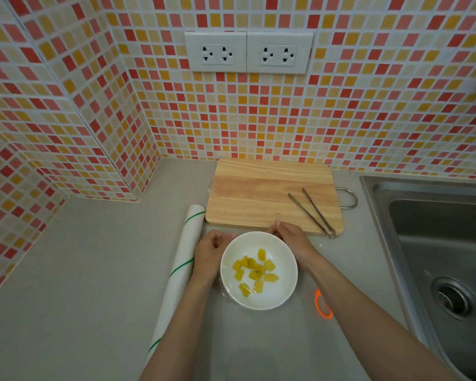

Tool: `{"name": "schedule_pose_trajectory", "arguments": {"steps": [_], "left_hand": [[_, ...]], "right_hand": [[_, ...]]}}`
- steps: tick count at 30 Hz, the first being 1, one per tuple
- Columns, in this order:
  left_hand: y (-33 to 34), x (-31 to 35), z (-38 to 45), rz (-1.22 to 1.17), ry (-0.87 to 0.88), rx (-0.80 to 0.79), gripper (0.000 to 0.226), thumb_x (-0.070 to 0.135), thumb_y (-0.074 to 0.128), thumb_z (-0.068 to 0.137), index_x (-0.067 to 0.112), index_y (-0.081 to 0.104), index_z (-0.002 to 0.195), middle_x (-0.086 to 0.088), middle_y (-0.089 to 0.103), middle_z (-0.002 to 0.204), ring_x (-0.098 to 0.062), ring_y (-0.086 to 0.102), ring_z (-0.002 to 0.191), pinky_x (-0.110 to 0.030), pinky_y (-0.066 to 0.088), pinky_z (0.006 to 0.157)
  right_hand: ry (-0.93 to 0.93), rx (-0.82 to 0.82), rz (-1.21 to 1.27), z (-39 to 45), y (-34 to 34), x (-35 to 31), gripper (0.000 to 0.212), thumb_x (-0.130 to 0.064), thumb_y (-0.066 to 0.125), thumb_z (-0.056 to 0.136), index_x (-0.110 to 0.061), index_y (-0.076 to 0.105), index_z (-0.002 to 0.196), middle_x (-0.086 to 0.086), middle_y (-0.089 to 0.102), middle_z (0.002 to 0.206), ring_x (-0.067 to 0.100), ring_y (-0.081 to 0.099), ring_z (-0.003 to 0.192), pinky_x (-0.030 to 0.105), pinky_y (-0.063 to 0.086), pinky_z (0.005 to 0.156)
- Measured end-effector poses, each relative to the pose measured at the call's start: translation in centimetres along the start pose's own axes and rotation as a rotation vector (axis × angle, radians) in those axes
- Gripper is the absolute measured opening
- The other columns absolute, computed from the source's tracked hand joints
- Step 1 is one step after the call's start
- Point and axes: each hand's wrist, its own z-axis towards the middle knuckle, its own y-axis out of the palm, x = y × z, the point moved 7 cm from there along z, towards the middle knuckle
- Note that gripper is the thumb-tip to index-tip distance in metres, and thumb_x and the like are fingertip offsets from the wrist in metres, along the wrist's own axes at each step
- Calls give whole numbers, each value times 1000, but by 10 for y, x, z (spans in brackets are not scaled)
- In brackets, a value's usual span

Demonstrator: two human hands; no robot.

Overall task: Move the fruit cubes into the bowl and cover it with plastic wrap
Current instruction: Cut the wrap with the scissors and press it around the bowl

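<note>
1. Curling inward at the far left rim of the bowl (259, 301), the left hand (210, 251) has its fingers (220, 237) bent and drawn together beside the rim; whether they pinch plastic wrap there cannot be told
2. The right hand (290, 236) sits at the far right rim of the bowl, fingers (277, 224) folded down and close together against the rim, thumb tip reaching the near edge of the cutting board (270, 193)
3. A faint glossy sheen lies over the bowl's mouth and the fruit cubes (254, 272), which suggests plastic wrap stretched across it, though its edges are hard to make out
4. The grey table (80, 270) carries everything; the wooden cutting board lies behind the bowl with a pair of metal tongs (312, 211) resting on its right part
5. A white roll with green stripes (180, 268) lies on the table just left of the left hand, running from near to far
6. An orange ring (322, 303) lies on the table right of the bowl, under the right forearm
7. A steel sink (437, 243) is set into the right side, and the wall behind is small red, orange and cream tiles (368, 105) with two double sockets (248, 52)
8. The yellow fruit cubes sit in the bottom of the white bowl, between the two hands and nearer the person than the fingers
</note>
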Motion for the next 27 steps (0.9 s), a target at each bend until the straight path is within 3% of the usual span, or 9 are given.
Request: {"name": "schedule_pose_trajectory", "arguments": {"steps": [6,10,12,14,16,18,20,23,27], "left_hand": [[-3,12,-3,126,171,42,20,26,71,79,17,61,94,6,54,59,-3,48,51,-9,41,51],[-4,23,-4,182,214,7,15,15,54,91,10,65,100,0,65,73,-15,60,69,-22,45,67],[-11,26,-12,46,190,11,24,15,43,97,14,66,100,1,69,83,-18,65,85,-27,48,79],[-20,27,-30,-145,201,16,30,24,36,99,21,65,107,8,72,97,-10,65,102,-22,48,91],[-19,24,-54,-290,233,-26,37,37,34,96,26,63,117,11,71,111,-2,60,113,-13,44,94],[-4,15,-74,-395,180,-129,41,46,37,92,33,57,125,13,63,126,-1,53,122,-16,43,98],[8,13,-85,-391,168,-149,43,47,40,90,38,48,131,14,54,137,-1,47,128,-22,40,102],[12,19,-86,-386,167,-71,46,45,40,93,41,31,138,14,50,138,5,49,122,-11,42,94],[16,15,-77,-494,61,-13,36,33,31,99,35,40,134,0,56,135,-12,53,121,-29,41,100]], "right_hand": [[-197,45,-283,-2,-6,-4,33,-8,52,91,-21,57,62,3,60,67,17,54,68,33,41,69],[-253,215,-304,-17,-24,-19,25,-11,46,94,-11,62,75,8,63,72,22,59,69,42,48,72],[-294,259,-191,-33,-30,-32,29,-22,42,97,-7,66,97,8,69,92,21,65,90,32,49,84],[-322,190,-35,-54,-25,-39,44,-39,35,95,-11,64,113,3,69,111,11,62,109,22,43,95],[-298,79,27,-72,-11,-34,50,-49,32,90,-20,61,119,-4,65,123,1,56,116,15,42,98],[-236,9,32,-81,6,-22,43,-45,32,90,-28,57,120,-7,61,127,-3,55,116,10,43,94],[-228,22,46,-84,13,-16,41,-40,30,92,-28,51,125,-3,59,128,2,55,116,18,44,96],[-205,95,136,-80,13,-14,47,-45,25,91,-27,50,126,3,61,124,14,58,113,29,45,94],[-68,123,381,-73,14,3,56,-55,19,90,-23,62,108,9,66,116,29,58,114,48,43,102]]}}
